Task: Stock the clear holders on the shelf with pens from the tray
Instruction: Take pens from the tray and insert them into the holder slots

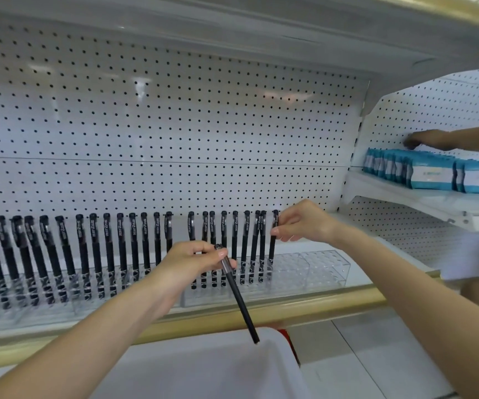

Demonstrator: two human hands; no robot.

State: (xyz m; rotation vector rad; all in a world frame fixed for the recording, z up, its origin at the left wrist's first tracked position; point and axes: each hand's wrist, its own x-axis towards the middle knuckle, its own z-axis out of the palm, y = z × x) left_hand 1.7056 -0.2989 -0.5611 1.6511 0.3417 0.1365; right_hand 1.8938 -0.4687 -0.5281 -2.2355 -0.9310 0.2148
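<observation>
The loose pen (pixel 238 295) is lying slantwise at lower centre of the frame, capped end up in the left hand (pixel 195 263) and its far end hanging over the white tray (pixel 198 375). Judged from its slim plastic barrel, it is light and stiff, with a smooth surface likely to slip or roll. Taking it near the capped end, as here, is giving control for lowering the other end into a socket. The left hand is curling its fingers round that upper end, wrist raised in front of the shelf (pixel 319 300).

The right hand (pixel 301 223), right of centre, is pinching the rightmost standing pen (pixel 272 249) between thumb and fingers near its top, apparently seating or straightening it.

The row of standing pens (pixel 123 246) is filling the clear holder (pixel 313 269) from the left edge to centre. The sockets at the right end are showing no pens.

At upper right, another person's hand (pixel 425 139) is reaching over blue packs (pixel 431 175) on a neighbouring shelf.
</observation>
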